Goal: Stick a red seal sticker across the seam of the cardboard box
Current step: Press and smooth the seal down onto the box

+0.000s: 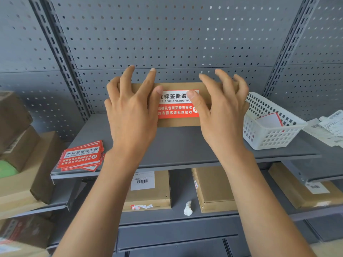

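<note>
Fingers first: my left thumb [157, 89] and right thumb [192, 94] are both pressing down on the white top strip of the red seal sticker [177, 108], one at each end of it. The rest of the fingers on both hands are spread wide and draped over the top back edge of the cardboard box [178, 123], not gripping anything, just flat pressure. My left hand [132, 110] covers the left part of the box and my right hand [220, 112] covers the right part, so I only see the middle of it.

The sticker sits roughly centred on the box, white band up top, red band with white text below it. It runs across a crease line on the box, which I can make out just right of the sticker near my right thumb.

The box is on the grey metal shelf [185, 147], pushed near the pegboard back wall [167, 34]. On the shelf's front left corner there's a fanned stack of spare seal stickers [80, 156], well apart from the box. Just beside my right hand is a white plastic basket [269, 134] with a red-edged white slip in it. More cardboard boxes lie on the shelf below [215, 188].
</note>
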Motion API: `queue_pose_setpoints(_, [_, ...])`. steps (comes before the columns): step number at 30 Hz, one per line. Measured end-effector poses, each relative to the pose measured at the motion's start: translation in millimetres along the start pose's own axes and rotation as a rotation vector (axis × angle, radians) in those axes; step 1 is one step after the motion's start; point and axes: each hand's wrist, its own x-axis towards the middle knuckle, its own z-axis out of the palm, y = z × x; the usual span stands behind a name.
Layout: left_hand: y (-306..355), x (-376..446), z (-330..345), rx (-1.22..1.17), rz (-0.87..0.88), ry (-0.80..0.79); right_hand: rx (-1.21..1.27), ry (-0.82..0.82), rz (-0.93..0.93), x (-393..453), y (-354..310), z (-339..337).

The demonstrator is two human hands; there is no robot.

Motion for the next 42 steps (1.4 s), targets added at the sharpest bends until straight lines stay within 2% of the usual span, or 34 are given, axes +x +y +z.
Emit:
queue_pose_setpoints(7, [-3.6,2.1,-3.1,-0.004,0.03,0.002,0.038,0.015,-0.044,1.5,7.9,-2.3])
queue_pose_setpoints(11, [0.2,1.4,-10.9,-0.085,0.022,0.014,0.03,0.012,-0.012,2.3,4.0,-9.7])
queue_pose_setpoints(16, [10.3,0.3,-13.8,0.048,-0.013,-0.015,-0.075,-0.045,0.018,3.2,-16.2,-14.1])
queue_pose_setpoints(27, [-7.3,5.8,-15.4,0.111,0.129,0.018,-0.005,-0.076,-0.122,5.9,1.8,-15.0])
queue_pose_setpoints(38, [-12.3,2.1,-23.4,-0.064,0.149,0.009,0.091,-0.06,-0.094,7.5,8.0,-20.7])
queue_pose_setpoints(42, [-6.9,2.6,-25.0,0.022,0.174,-0.005,0.011,-0.123,-0.081,7.7,-1.9,-22.4])
